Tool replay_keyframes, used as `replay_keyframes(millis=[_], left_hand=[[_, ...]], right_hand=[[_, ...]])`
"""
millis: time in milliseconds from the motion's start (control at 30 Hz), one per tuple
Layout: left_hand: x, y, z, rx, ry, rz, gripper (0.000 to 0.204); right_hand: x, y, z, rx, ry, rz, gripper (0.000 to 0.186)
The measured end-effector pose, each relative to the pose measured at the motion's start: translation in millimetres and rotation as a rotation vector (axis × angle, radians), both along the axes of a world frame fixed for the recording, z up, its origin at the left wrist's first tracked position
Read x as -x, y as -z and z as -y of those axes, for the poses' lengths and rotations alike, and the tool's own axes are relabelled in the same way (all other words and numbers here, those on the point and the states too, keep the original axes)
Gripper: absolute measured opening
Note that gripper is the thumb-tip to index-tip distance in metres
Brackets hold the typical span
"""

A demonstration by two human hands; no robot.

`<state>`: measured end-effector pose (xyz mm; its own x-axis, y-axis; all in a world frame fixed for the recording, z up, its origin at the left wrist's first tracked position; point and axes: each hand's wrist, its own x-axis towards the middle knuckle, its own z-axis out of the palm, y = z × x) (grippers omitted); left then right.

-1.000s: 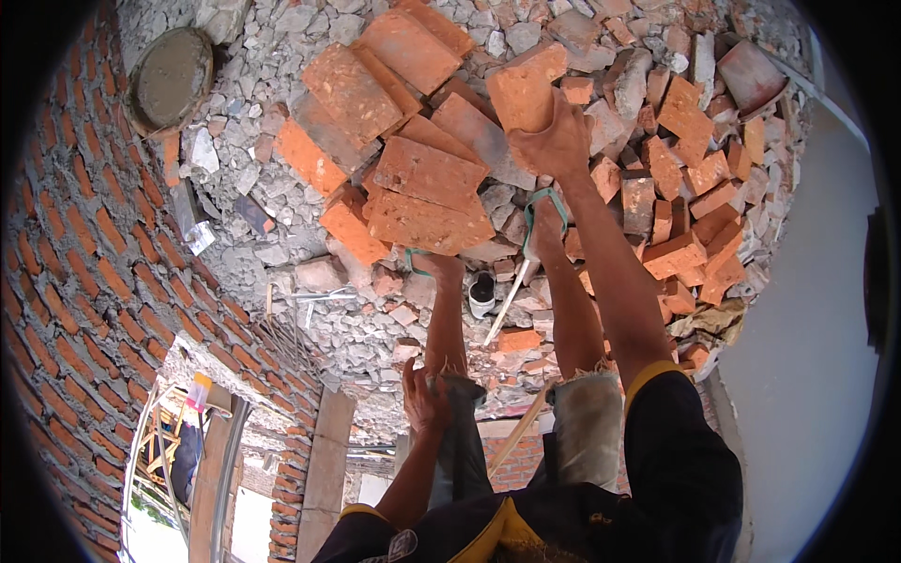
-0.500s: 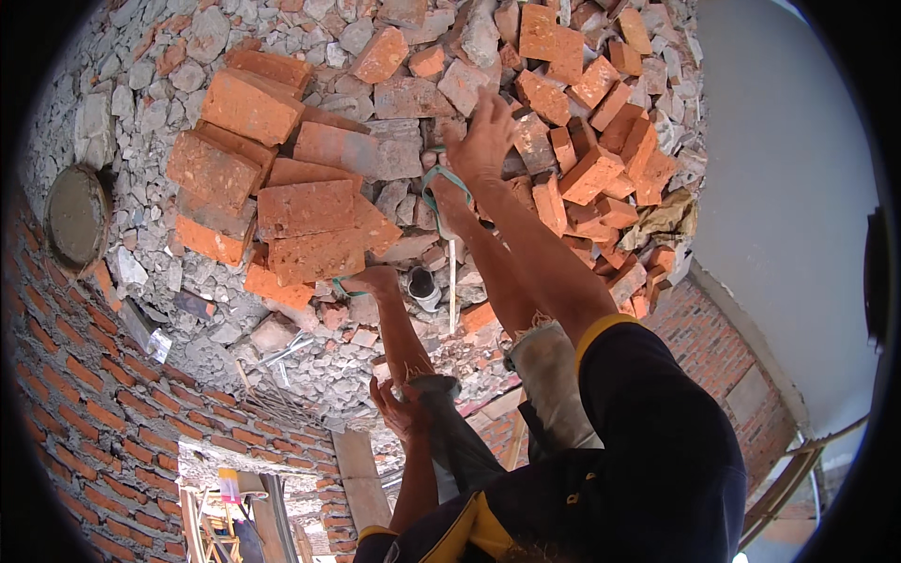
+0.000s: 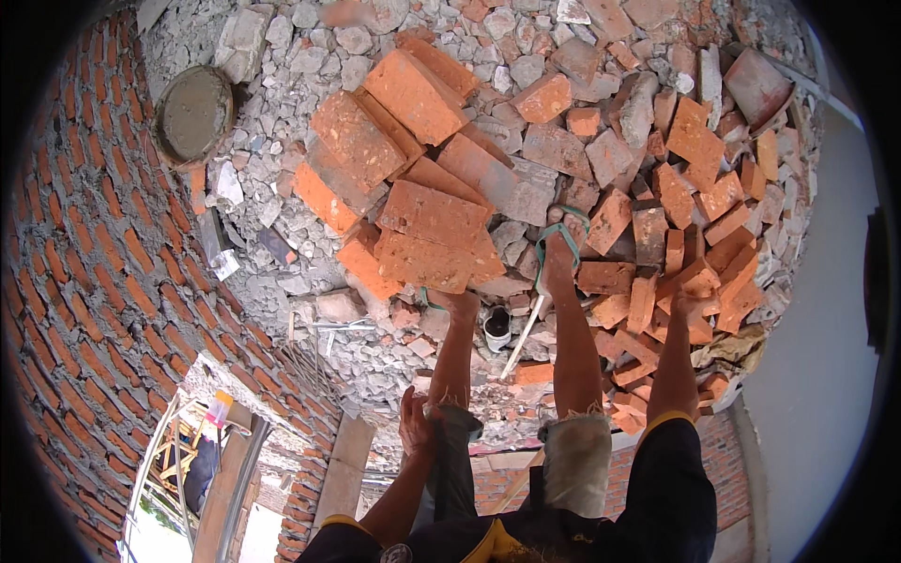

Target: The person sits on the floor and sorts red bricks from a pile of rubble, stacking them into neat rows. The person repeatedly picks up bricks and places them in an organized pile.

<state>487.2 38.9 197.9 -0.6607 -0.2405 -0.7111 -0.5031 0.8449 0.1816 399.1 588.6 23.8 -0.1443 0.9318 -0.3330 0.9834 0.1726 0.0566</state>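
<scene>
- navy shirt [image 3: 657, 511] with yellow trim, above faded trousers [image 3: 577, 469] with frayed hems.
- beside the left knee, the left hand [image 3: 416, 427] is loosely curled, nothing visible in it.
- to the person's right, the right hand [image 3: 690, 303] is at an orange brick piece [image 3: 699, 278] among the heaped broken bricks [image 3: 649, 235]; its fingers are mostly hidden, so how far they close, or whether they grip, one cannot tell.
- between the feet, in green-strapped sandals, sits a small white container [image 3: 498, 342] with a dark mouth.
- beyond the left foot, larger bricks [image 3: 436, 206] overlap on grey rubble [image 3: 310, 58].
- farther off, a round pan [image 3: 159, 131] of grey mortar.
</scene>
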Motion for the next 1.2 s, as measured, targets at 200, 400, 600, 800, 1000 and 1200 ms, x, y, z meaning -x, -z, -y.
replay_keyframes(millis=[200,400,600,800,1000,1200], left_hand=[[-6,1,-9,-0.009,-0.022,-0.001,0.029],[0,-5,-23,0.022,-0.095,0.000,0.028],[6,-17,-32,0.063,-0.199,-0.031,0.025],[3,-17,-42,0.051,-0.205,-0.057,0.022],[5,-8,-40,0.009,-0.139,-0.047,0.020],[12,1,-22,-0.055,0.026,-0.030,0.020]], right_hand=[[70,-32,88,0.230,-0.457,-0.471,0.086],[280,48,188,0.508,-0.868,-0.523,0.084],[433,125,275,0.331,-1.227,-0.166,0.074],[397,180,286,0.468,-1.423,0.022,0.061],[210,66,176,0.308,-1.124,-0.270,0.073],[52,-29,-44,-0.389,-0.308,-0.132,0.097]])
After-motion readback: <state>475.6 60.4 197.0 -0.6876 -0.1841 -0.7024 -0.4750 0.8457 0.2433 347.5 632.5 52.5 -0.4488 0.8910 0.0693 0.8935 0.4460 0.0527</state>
